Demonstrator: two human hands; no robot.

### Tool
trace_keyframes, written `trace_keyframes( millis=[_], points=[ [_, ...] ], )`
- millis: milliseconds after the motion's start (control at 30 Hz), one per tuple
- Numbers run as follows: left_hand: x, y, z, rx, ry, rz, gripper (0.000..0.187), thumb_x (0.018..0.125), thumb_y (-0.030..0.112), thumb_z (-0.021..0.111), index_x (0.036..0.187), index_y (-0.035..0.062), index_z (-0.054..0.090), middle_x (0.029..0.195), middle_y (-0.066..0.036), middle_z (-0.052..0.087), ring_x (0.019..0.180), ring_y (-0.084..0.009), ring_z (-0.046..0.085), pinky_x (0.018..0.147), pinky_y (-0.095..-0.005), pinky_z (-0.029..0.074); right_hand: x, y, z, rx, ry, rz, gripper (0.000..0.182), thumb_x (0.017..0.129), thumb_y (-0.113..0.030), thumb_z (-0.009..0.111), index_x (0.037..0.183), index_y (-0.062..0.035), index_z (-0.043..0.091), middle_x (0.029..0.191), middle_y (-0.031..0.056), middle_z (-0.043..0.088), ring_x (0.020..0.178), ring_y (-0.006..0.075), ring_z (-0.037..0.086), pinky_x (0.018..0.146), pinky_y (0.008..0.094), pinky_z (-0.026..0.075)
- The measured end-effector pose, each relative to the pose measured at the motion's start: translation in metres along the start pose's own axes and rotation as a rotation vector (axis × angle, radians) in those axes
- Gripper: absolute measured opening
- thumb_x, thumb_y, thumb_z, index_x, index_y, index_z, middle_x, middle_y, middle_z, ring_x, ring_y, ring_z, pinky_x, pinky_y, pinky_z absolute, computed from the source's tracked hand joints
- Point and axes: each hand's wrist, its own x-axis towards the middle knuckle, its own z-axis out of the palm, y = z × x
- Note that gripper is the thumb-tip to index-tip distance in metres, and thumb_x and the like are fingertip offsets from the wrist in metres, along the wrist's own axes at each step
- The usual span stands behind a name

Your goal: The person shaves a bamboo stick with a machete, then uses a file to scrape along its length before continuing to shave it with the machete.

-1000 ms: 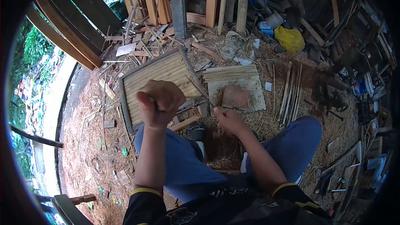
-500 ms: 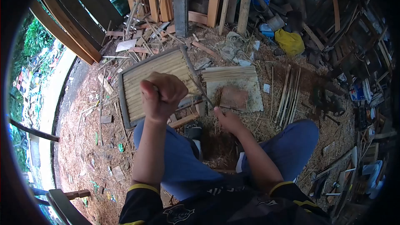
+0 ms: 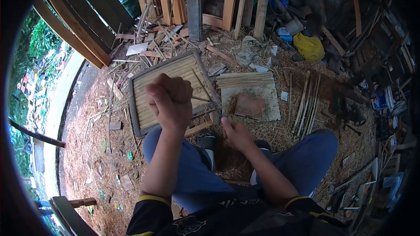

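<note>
My left hand (image 3: 169, 101) is raised in a closed fist in front of the framed slatted panel (image 3: 144, 85). From the fist a thin bamboo strip (image 3: 201, 99) sticks out toward the right. Lower down, between my knees, my right hand (image 3: 237, 133) is closed around the lower end of a slim, dark, knife-like tool (image 3: 213, 103). This tool points up and to the left, and the strip's free end overlaps it in this view. The right fingers hide its handle.
Beyond my right hand, a pale sheet (image 3: 272, 102) carries a reddish block (image 3: 250, 106) and a row of thin strips (image 3: 245, 79). Longer split strips (image 3: 306, 102) lie to the right. Wooden planks (image 3: 175, 0) stand at the back, near a yellow bag (image 3: 309, 46). Shavings cover the ground.
The view has shifted slightly, so the scene sits further right. Against the panel, my left fist has moved left; my right hand has come a little left and nearer to me.
</note>
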Motion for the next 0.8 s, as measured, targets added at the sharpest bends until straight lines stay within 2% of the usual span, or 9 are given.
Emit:
trace_keyframes(
  millis=[33,133,233,333,433,533,633,733,800],
  points=[
    [-0.002,-0.001,0.000,-0.018,0.029,0.004,0.058,0.104,0.058,0.049,0.072,0.0099,0.038,0.060,0.006,0.023,0.050,-0.0070,0.020,0.047,-0.0294,0.016,-0.003,-0.001,0.004,0.026,0.008,-0.081,0.077,0.102,-0.063,0.045,0.083,0.0075,0.071,0.071,0.0240,0.067,0.077,0.0381,0.071,0.077,0.0468,0.052],
    [0.003,0.000,0.005,0.075,0.128,0.032,0.056,0.106,0.055,0.047,0.075,0.0095,0.039,0.060,0.005,0.024,0.051,-0.0067,0.021,0.047,-0.0288,0.016,0.010,0.021,0.013,-0.018,0.067,-0.009,0.077,0.101,-0.063,0.045,0.088,0.0072,0.073,0.076,0.0259,0.069,0.082,0.0404,0.071,0.080,0.0479,0.052],
    [0.002,-0.001,0.007,0.040,0.103,0.046,0.054,0.107,0.054,0.046,0.076,0.0090,0.041,0.061,0.005,0.025,0.051,-0.0064,0.021,0.047,-0.0286,0.016,0.018,0.034,-0.001,-0.121,0.027,0.193,0.076,0.101,-0.063,0.044,0.093,0.0069,0.074,0.080,0.0280,0.070,0.085,0.0424,0.071,0.082,0.0479,0.052],
    [0.001,-0.002,0.010,0.077,0.103,0.061,0.053,0.107,0.053,0.046,0.078,0.0086,0.043,0.061,0.005,0.025,0.052,-0.0063,0.021,0.047,-0.0284,0.016,0.010,0.019,0.014,-0.010,0.089,-0.095,0.070,0.105,-0.059,0.043,0.066,-0.0030,0.060,0.056,0.0053,0.054,0.054,0.0171,0.056,0.060,0.0354,0.047],
    [0.006,-0.002,0.010,0.099,0.160,0.053,0.052,0.106,0.053,0.047,0.079,0.0084,0.043,0.062,0.005,0.025,0.052,-0.0065,0.022,0.047,-0.0286,0.017,0.004,0.013,0.021,0.032,0.137,-0.130,0.070,0.105,-0.060,0.043,0.067,-0.0032,0.060,0.056,0.0054,0.054,0.054,0.0172,0.057,0.060,0.0357,0.047],
    [0.005,0.002,0.016,0.100,0.145,0.032,0.053,0.106,0.054,0.047,0.072,0.0146,0.034,0.063,0.005,0.026,0.054,-0.0082,0.020,0.047,-0.0292,0.019,0.013,0.018,-0.003,-0.072,-0.025,0.317,0.074,0.102,-0.062,0.044,0.090,0.0051,0.072,0.084,0.0283,0.070,0.088,0.0426,0.071,0.080,0.0475,0.052],
    [0.001,0.003,0.022,0.144,0.101,0.045,0.051,0.106,0.053,0.047,0.074,0.0142,0.036,0.063,0.004,0.025,0.054,-0.0084,0.021,0.048,-0.0291,0.020,0.005,0.018,0.008,-0.034,0.089,-0.039,0.069,0.104,-0.059,0.044,0.068,-0.0031,0.061,0.056,0.0050,0.054,0.054,0.0159,0.057,0.057,0.0333,0.046],
    [0.006,0.001,0.019,0.137,0.174,0.035,0.050,0.106,0.053,0.046,0.076,0.0134,0.039,0.064,0.004,0.027,0.053,-0.0088,0.022,0.048,-0.0289,0.022,0.004,0.016,0.015,0.046,0.104,-0.114,0.070,0.104,-0.061,0.044,0.068,-0.0035,0.062,0.055,0.0060,0.055,0.053,0.0171,0.059,0.056,0.0342,0.046],
    [0.006,0.003,0.010,0.091,0.138,0.031,0.047,0.108,0.048,0.047,0.079,0.0114,0.040,0.065,0.003,0.029,0.054,-0.0086,0.026,0.048,-0.0282,0.023,0.008,0.023,0.006,0.012,0.055,0.030,0.071,0.102,-0.062,0.044,0.080,0.0008,0.068,0.071,0.0179,0.064,0.073,0.0349,0.065,0.071,0.0437,0.049]
  ],
)
